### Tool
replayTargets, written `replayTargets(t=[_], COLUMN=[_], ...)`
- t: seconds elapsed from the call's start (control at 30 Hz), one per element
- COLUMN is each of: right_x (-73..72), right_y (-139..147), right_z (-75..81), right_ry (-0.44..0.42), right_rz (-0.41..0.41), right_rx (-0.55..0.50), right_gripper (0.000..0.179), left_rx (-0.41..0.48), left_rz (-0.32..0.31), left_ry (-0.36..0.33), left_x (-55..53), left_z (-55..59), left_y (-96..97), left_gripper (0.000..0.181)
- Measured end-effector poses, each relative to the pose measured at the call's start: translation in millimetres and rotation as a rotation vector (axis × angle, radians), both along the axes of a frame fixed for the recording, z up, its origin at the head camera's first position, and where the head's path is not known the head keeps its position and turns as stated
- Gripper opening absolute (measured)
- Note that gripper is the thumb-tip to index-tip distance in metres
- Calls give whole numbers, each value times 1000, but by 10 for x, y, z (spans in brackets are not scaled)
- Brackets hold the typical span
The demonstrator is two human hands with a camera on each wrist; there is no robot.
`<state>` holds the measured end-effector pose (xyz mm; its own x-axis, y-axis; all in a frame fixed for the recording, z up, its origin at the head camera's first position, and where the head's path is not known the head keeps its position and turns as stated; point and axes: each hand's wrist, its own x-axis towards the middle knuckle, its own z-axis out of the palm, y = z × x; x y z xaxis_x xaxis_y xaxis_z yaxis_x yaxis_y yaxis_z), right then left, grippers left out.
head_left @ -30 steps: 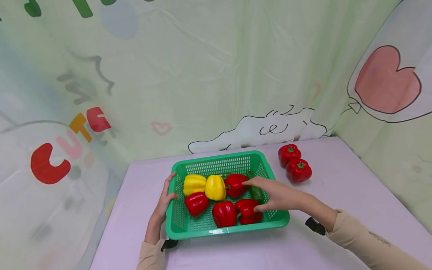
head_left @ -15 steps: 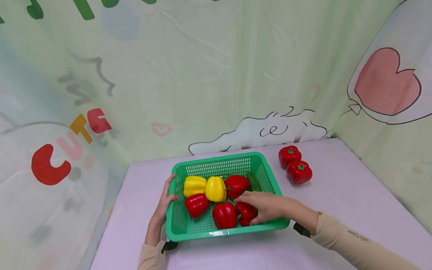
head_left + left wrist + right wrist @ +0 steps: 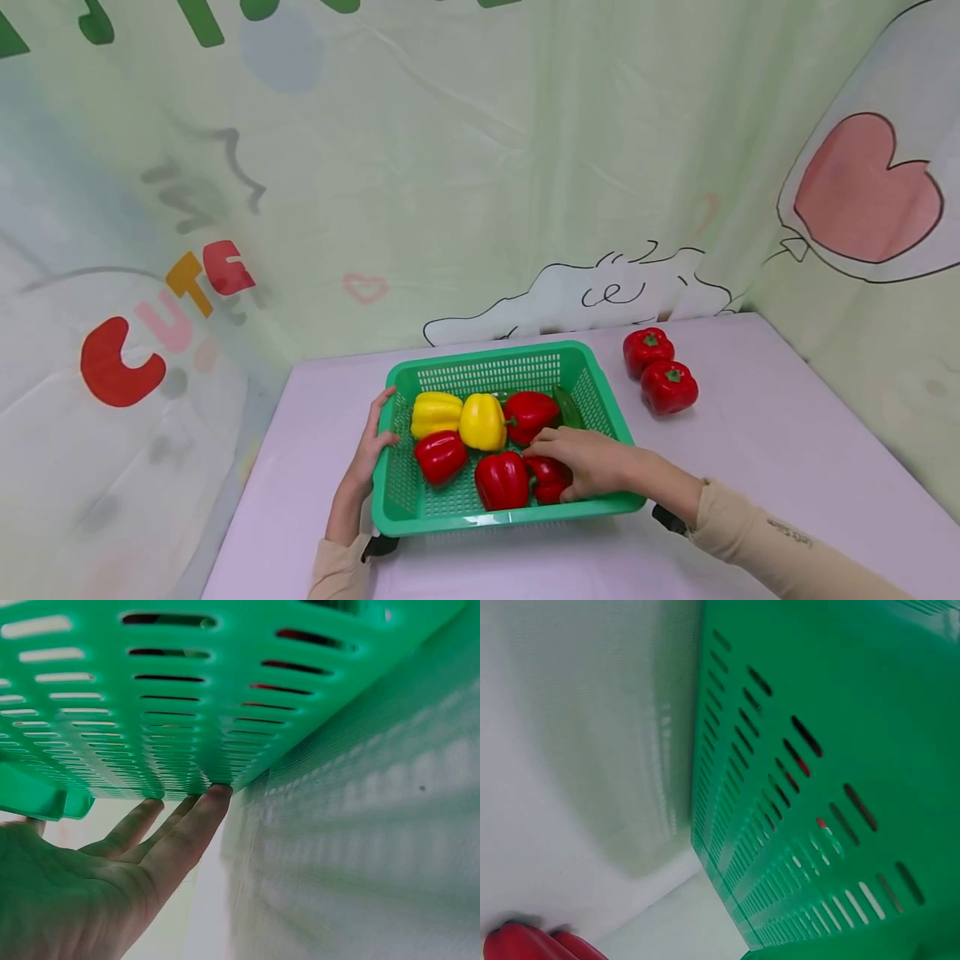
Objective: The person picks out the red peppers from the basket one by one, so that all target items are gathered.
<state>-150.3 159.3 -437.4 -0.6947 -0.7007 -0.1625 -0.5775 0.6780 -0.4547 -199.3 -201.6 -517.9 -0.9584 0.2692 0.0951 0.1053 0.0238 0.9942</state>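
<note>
A green perforated basket (image 3: 510, 518) holds two yellow bell peppers (image 3: 482, 422), several red bell peppers (image 3: 502, 481) and a cucumber (image 3: 567, 407) along its right side. With the thumb over the rim and fingers against the outside wall, my left hand (image 3: 366, 458) holds the basket's left side. The left wrist view shows those fingers (image 3: 187, 832) touching the slotted wall. Inside the basket at front right, my right hand (image 3: 592, 460) grips a red bell pepper (image 3: 547, 483), partly hidden by the hand. In the right wrist view the basket wall (image 3: 832, 682) hides that hand.
Two more red bell peppers (image 3: 668, 387) stand together on the table, right of the basket. The table (image 3: 735, 442) has a pale lilac cover. A printed curtain (image 3: 450, 208) hangs behind it and along the sides.
My right hand has moved down and towards the basket's front, from above the peppers onto the front-right red bell pepper, and its fingers have closed round it. The left hand stays on the rim.
</note>
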Motion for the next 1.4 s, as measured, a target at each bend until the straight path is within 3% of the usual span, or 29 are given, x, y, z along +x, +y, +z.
replayTargets(t=[0.47,1.1,1.4], right_x=[-28,-39,-18], right_y=[12,106,156], right_z=[-69,-43,60], right_ry=[12,44,28], right_rz=[-15,-58,-78], right_rx=[-20,-65,-164], right_gripper=[65,91,78], left_rx=[5,3,0], left_rz=[-7,0,0], left_ry=[12,10,-1], left_x=[-12,-11,3], left_z=[-4,6,10], left_y=[-14,-10,-8], left_gripper=[77,77,77])
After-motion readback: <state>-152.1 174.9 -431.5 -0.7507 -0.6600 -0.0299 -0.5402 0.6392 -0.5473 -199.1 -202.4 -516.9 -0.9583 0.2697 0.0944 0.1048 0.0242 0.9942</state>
